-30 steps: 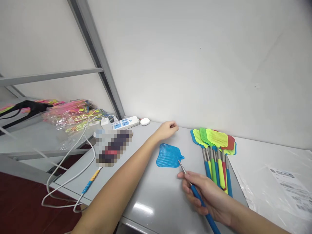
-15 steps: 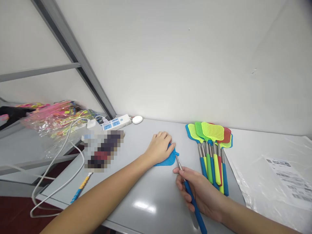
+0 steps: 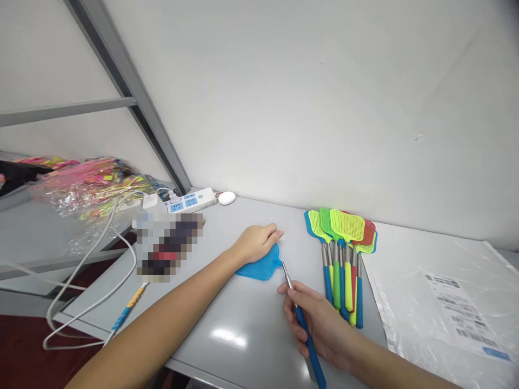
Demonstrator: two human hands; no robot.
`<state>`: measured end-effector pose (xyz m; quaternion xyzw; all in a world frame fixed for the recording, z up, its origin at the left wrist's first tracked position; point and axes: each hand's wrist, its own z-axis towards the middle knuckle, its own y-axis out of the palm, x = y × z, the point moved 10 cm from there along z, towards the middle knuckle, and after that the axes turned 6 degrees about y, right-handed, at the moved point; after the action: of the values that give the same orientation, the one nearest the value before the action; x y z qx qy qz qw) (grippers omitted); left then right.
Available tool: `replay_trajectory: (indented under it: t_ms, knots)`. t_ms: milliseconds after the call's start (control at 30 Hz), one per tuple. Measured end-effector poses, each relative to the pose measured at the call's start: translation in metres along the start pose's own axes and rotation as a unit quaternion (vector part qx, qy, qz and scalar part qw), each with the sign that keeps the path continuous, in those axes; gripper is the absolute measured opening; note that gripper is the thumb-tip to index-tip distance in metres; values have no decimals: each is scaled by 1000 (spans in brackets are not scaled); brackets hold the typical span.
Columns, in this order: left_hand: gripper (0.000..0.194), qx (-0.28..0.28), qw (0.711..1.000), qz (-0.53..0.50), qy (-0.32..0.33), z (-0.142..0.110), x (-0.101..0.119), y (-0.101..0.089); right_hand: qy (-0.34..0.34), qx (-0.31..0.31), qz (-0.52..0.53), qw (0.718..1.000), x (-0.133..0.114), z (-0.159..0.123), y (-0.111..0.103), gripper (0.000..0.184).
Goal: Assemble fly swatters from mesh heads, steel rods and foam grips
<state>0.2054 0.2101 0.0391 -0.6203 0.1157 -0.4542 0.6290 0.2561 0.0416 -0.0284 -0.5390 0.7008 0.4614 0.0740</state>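
Observation:
My left hand is closed at the upper edge of a blue mesh fly swatter head, its fingertips partly hidden. The head's short neck points right, towards my right hand. My right hand's fingers are wrapped round a telescopic fly swatter handle with a silver rod and a blue grip. The rod's tip meets the end of the neck; I cannot tell whether they are joined. Right of my hands lies a row of fly swatters with yellow, green, red and blue heads.
A white plastic bag with a printed label lies on the right of the grey table. On the left are a power strip, a white oval object, a pixelated item and a white cable. Plastic-wrapped goods fill the shelf.
My left hand has turned from lying flat over the blue head to a closed hold at its upper edge. The rod's tip now lines up with the neck. The view has shifted slightly.

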Motion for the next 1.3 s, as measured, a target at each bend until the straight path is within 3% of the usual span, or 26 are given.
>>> replay_trajectory:
  t_ms: [267, 600, 833, 1033, 1300]
  knots:
    - [53, -48, 994, -71, 63, -3, 6, 7, 8, -56, -53, 997, -3, -3, 6, 26]
    - [59, -123, 987, -78, 75, -2, -1, 19, 2, -54, -73, 996, -6, -6, 8, 31]
    - [55, -118, 987, -25, 105, -5, 6, 19, 47, -74, -87, 992, -3, -7, 9, 27]
    - [52, -127, 982, 20, 141, -12, 26, 17, 92, -108, -97, 985, 6, -9, 10, 27]
    - [56, -135, 979, 50, 147, -16, 33, 9, 77, -97, -109, 986, 5, -9, 9, 27]
